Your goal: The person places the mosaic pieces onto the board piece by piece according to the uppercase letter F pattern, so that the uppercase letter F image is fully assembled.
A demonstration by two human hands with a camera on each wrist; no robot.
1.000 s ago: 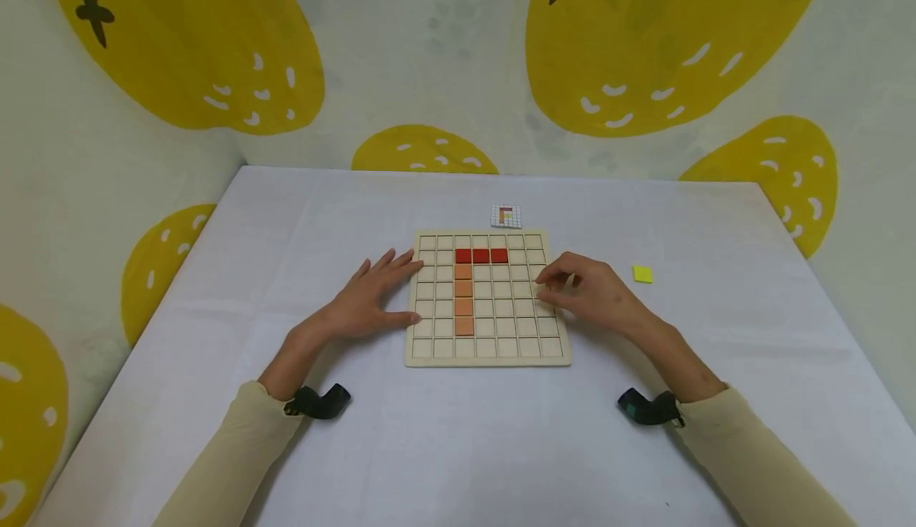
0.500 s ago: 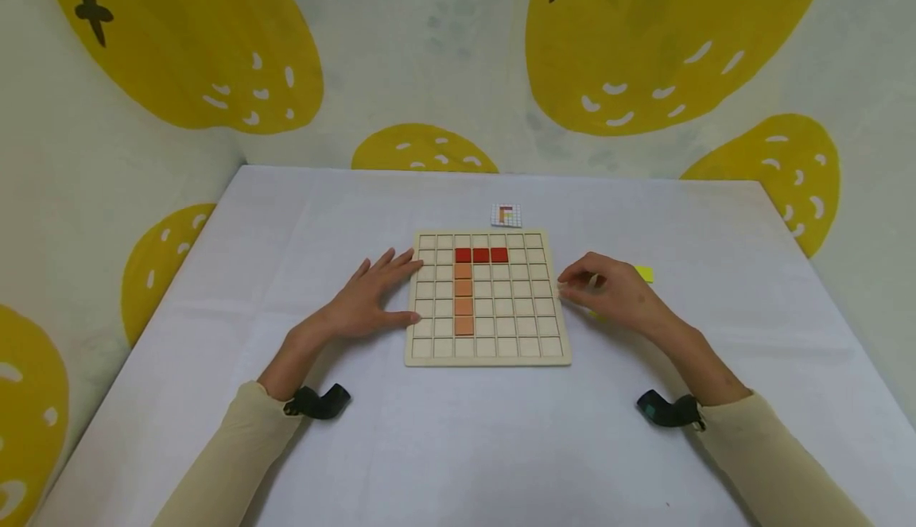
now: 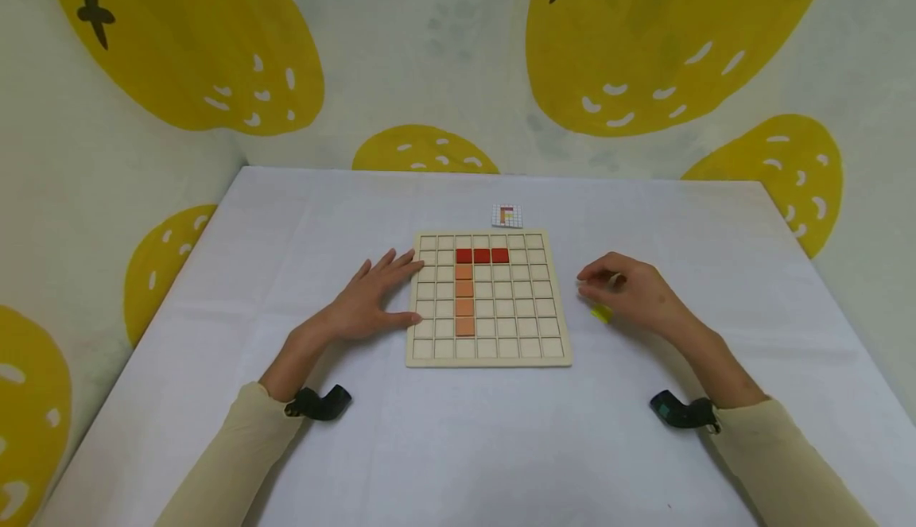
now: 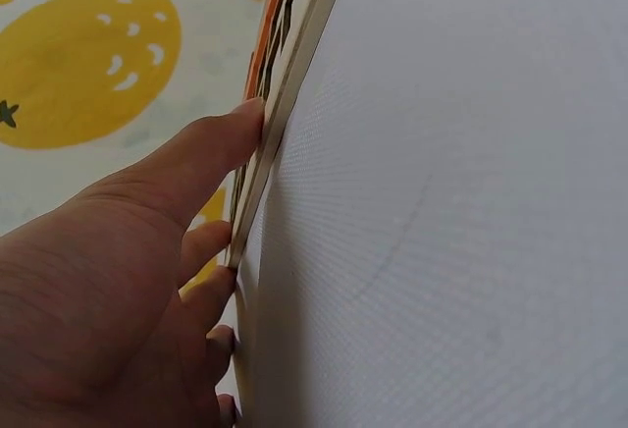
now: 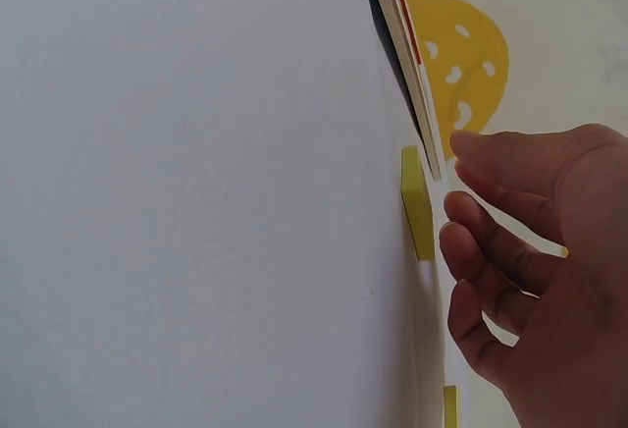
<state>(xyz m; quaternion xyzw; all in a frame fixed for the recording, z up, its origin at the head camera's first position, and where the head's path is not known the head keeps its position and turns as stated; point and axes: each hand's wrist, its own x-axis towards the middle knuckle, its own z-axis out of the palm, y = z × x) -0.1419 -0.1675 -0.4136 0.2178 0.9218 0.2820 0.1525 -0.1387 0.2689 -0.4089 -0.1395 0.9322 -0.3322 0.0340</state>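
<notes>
A pale wooden grid board (image 3: pixel 515 358) lies on the table, with a row of three red tiles (image 3: pixel 482 256) and a column of several orange tiles (image 3: pixel 464 307) below its left end. Spread along the board's left edge, my left hand (image 3: pixel 368 296) touches it with thumb and fingertips, also seen on the rim in the left wrist view. My right hand (image 3: pixel 630 292) hovers right of the board, fingers loosely bent with nothing between them. Partly under it, a yellow tile (image 3: pixel 602 314) shows. The right wrist view has this yellow tile (image 5: pixel 417 202) beside the fingertips and another yellow piece (image 5: pixel 450 408) lower down.
Behind the board sits a small pattern card (image 3: pixel 506 216) with a coloured grid. A white cloth (image 3: pixel 458 447) covers the table, and patterned walls stand behind and at the left.
My right hand has moved right, off the board's right edge, to above the yellow tile. It now covers the other yellow tile in the head view. My left hand stays put.
</notes>
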